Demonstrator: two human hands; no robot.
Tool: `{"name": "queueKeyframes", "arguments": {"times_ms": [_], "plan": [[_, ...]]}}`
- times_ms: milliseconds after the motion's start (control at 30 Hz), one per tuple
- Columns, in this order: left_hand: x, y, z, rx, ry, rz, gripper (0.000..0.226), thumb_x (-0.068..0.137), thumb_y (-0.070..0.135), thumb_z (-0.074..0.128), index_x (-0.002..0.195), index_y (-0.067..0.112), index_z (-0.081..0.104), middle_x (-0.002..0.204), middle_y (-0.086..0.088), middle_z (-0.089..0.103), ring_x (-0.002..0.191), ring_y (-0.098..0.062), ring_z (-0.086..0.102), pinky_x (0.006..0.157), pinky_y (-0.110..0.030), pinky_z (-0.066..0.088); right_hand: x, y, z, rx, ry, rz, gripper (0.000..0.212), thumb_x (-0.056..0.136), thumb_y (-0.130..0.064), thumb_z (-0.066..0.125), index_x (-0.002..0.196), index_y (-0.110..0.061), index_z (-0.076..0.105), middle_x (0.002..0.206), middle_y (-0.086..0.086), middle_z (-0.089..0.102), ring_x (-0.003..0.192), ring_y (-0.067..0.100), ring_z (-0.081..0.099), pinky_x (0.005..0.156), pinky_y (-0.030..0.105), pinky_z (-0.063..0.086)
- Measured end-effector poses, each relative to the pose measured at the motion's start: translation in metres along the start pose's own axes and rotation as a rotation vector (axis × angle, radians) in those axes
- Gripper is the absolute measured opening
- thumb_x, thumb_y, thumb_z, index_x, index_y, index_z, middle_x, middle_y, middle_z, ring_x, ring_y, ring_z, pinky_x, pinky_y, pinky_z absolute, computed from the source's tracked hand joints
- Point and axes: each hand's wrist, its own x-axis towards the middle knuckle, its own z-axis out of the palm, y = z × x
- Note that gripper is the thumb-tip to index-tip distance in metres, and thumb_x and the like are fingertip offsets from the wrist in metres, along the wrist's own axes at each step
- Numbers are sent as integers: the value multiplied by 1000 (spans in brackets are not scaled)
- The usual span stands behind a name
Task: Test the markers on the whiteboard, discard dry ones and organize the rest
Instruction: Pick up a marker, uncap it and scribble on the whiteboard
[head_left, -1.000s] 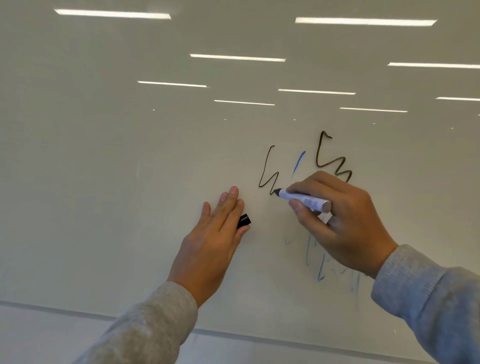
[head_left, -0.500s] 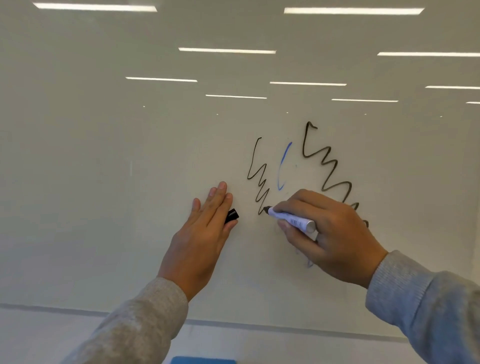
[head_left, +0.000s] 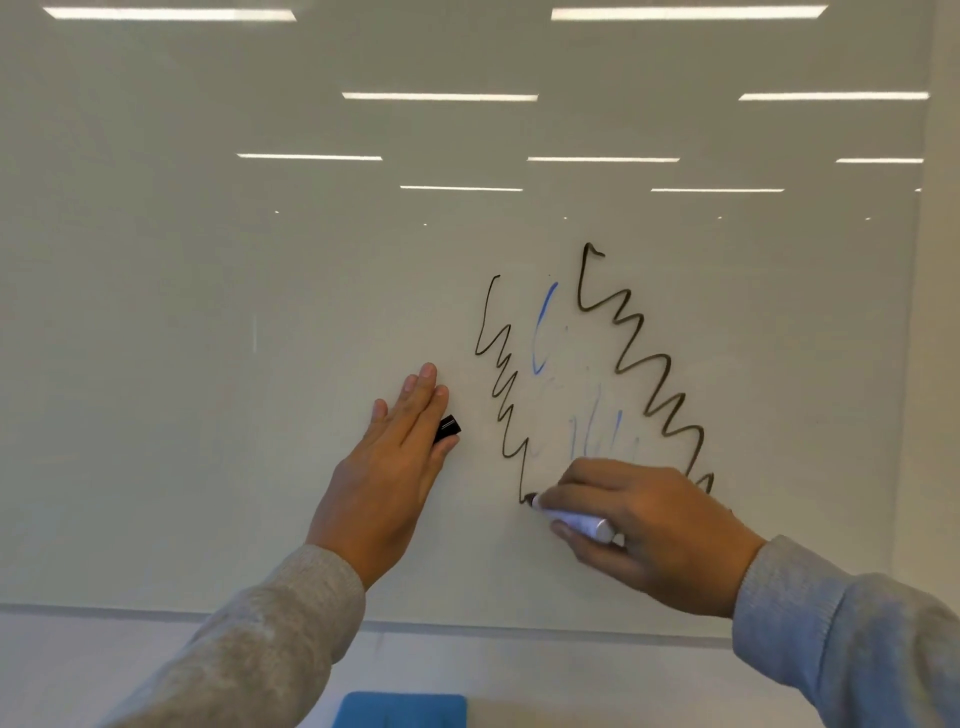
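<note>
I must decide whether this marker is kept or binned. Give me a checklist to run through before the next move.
1. Marker leaves a dark line: ok, thin black zigzag is unbroken.
2. Tip on whiteboard: ok.
3. Right hand grips the marker: ok.
4. Cap at hand for recapping: ok, under the left hand.
5. Cap held securely: cannot tell.
6. Discard place in sight: not ok.

Office or classroom — whiteboard (head_left: 208, 364); reflected ceiling strip lights (head_left: 439, 96).
</note>
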Motion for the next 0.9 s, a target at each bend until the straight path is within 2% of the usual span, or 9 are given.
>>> {"name": "queueKeyframes", "arguments": {"times_ms": [67, 200, 300, 433, 500, 600, 700, 800, 900], "plan": [[-2, 5, 0, -38, -14, -49, 55, 105, 26, 38, 155, 8, 28, 166, -1, 13, 152, -13, 16, 121, -42, 26, -7, 2, -4, 46, 81, 82, 30, 103, -41, 46, 122, -28, 65, 105, -16, 60, 85, 6, 61, 66, 26, 55], [-14, 12, 3, -64, -37, -100, 55, 105, 22, 43, 156, 9, 26, 167, 0, 10, 152, -14, 14, 121, -40, 23, -24, 0, 1, -44, -76, -16, 30, 103, -42, 43, 122, -29, 63, 104, -15, 59, 84, 8, 62, 61, 25, 54], [-27, 16, 5, -55, -87, -115, 57, 104, 17, 48, 156, 11, 25, 167, 4, 7, 152, -12, 12, 121, -37, 21, -36, 8, -6, -33, -24, 75, 31, 103, -43, 42, 120, -30, 64, 104, -16, 59, 85, 8, 61, 62, 25, 53], [-36, 28, -5, -188, -166, -201, 50, 107, 34, 35, 156, 27, 25, 162, 27, -5, 140, 22, -9, 113, -4, -1, -56, 9, -4, -79, -201, 46, 34, 103, -49, 33, 116, -33, 61, 101, -16, 57, 85, 10, 61, 64, 29, 53], [-39, 32, -9, -265, -181, -234, 41, 105, 41, 32, 146, 35, 39, 160, 31, -5, 133, 29, -11, 109, 1, -2, -61, 12, -8, -63, -203, 97, 34, 102, -50, 33, 113, -34, 61, 100, -17, 57, 82, 9, 61, 67, 30, 53], [-39, 34, -13, -301, -219, -235, 26, 105, 44, 33, 114, 32, 54, 162, 28, -1, 143, 17, 0, 118, -16, 11, -66, 18, -17, -46, -92, 183, 32, 101, -50, 36, 108, -35, 63, 96, -19, 57, 80, 7, 59, 65, 32, 53], [-38, 40, -20, -345, -247, -270, 24, 103, 47, 36, 103, 32, 54, 163, 25, 3, 146, 10, 8, 112, -20, 24, -69, 15, -21, -28, -99, 199, 33, 100, -51, 36, 108, -35, 64, 95, -20, 57, 80, 6, 58, 66, 33, 53], [-45, 47, -22, -386, -226, -307, 29, 102, 46, 42, 122, 31, 57, 158, 21, 27, 136, 8, 32, 103, -16, 31, -72, 11, -25, 116, 16, 289, 22, 99, -44, 50, 103, -33, 68, 93, -19, 63, 82, 7, 61, 70, 31, 52], [-58, 56, -20, -401, -188, -329, 48, 99, 46, 47, 143, 27, 49, 131, 22, 55, 115, 8, 51, 96, -8, 37, -77, -4, -24, 274, 152, 379, 14, 96, -33, 60, 98, -28, 73, 88, -15, 68, 82, 9, 63, 67, 14, 44]]}}
